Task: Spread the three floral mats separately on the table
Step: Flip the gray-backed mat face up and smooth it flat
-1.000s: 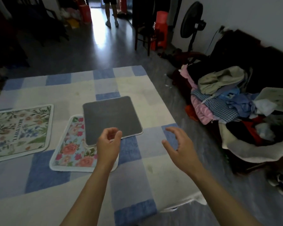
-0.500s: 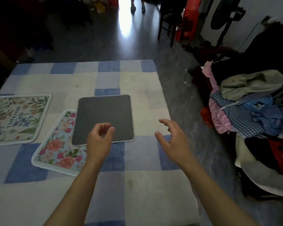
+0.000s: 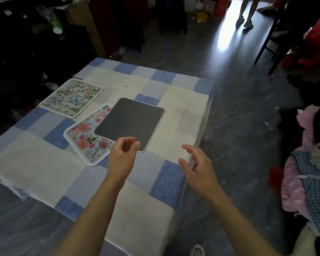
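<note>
Dim room with a dark glossy floor (image 3: 238, 111), sunlight glaring across it at the far side where a person's legs (image 3: 245, 13) stand. On the right edge lies a heap of clothes (image 3: 308, 167) in pink, blue check and dark fabrics. Filling the middle is the table (image 3: 35, 163), covered by a cloth of blue, pale blue and cream squares.

Three mats lie on it. A pale leafy floral mat (image 3: 72, 97) sits apart toward the far left, flat and face up. Nearer, a rose-patterned mat (image 3: 83, 139) lies face up, and a third mat (image 3: 130, 122) rests on it grey backing upward, overlapping its right part and reaching onto the bare cloth.

Both bare forearms stretch in from the bottom. The left hand (image 3: 122, 156) hovers over the near corner of the grey-backed mat, fingers curled toward the thumb with nothing between them; whether it touches the mat is unclear. The right hand (image 3: 198, 165) hangs over the cloth to the right, fingers spread and empty.
</note>
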A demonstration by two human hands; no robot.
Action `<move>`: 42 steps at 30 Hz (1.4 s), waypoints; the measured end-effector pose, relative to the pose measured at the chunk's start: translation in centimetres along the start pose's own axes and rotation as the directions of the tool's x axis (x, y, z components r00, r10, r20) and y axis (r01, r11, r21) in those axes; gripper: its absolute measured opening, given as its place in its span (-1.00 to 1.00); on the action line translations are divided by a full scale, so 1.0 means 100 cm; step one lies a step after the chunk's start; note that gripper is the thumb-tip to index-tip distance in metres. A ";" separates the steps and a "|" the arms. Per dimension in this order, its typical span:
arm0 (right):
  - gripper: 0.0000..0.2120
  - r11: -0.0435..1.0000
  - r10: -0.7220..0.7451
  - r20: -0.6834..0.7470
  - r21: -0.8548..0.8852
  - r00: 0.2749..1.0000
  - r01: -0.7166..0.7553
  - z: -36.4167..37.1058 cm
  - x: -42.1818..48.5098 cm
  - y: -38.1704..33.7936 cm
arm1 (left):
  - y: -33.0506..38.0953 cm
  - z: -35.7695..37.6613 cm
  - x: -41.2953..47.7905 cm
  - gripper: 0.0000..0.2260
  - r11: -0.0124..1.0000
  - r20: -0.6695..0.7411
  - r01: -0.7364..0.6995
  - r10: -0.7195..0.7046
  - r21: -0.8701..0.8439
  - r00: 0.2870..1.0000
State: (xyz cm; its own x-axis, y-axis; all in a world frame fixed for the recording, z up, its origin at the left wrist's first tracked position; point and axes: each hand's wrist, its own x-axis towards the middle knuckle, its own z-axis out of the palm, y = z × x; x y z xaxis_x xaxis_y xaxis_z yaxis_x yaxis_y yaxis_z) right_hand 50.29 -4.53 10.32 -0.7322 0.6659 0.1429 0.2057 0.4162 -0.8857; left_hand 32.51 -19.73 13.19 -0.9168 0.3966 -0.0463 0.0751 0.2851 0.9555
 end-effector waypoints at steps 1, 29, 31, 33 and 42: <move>-0.65 1.000 -0.007 0.027 0.001 1.000 0.007 -0.003 0.003 -0.005 | 0.003 -0.005 -0.005 -0.89 1.000 -0.034 0.005 -0.006 -0.008 0.999; -0.65 0.954 -0.263 0.493 0.005 0.829 0.299 -0.096 0.186 0.082 | 0.007 0.126 0.016 -0.69 0.908 -0.409 0.205 -0.041 0.365 0.911; -0.66 0.942 -0.288 0.532 0.008 0.796 0.336 -0.085 0.206 0.080 | 0.004 0.132 0.022 -0.58 0.843 -0.402 0.204 0.015 0.498 0.916; -0.65 0.933 -0.300 0.568 0.006 0.767 0.360 -0.070 0.226 0.080 | -0.004 0.132 0.032 -0.54 0.833 -0.432 0.229 0.013 0.504 0.902; -0.63 0.872 -0.305 0.726 -0.047 0.616 0.488 -0.008 0.297 0.069 | -0.058 0.140 0.098 -0.53 0.830 -0.497 0.342 -0.091 0.441 0.863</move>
State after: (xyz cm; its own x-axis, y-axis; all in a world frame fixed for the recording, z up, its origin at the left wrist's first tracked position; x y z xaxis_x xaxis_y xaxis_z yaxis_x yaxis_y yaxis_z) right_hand 30.46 18.67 8.79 -0.9853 -0.1668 0.0375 -0.1473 0.7165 -0.6819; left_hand 28.55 -5.25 3.07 -0.9929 -0.1173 0.0173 -0.0781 0.7571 0.6486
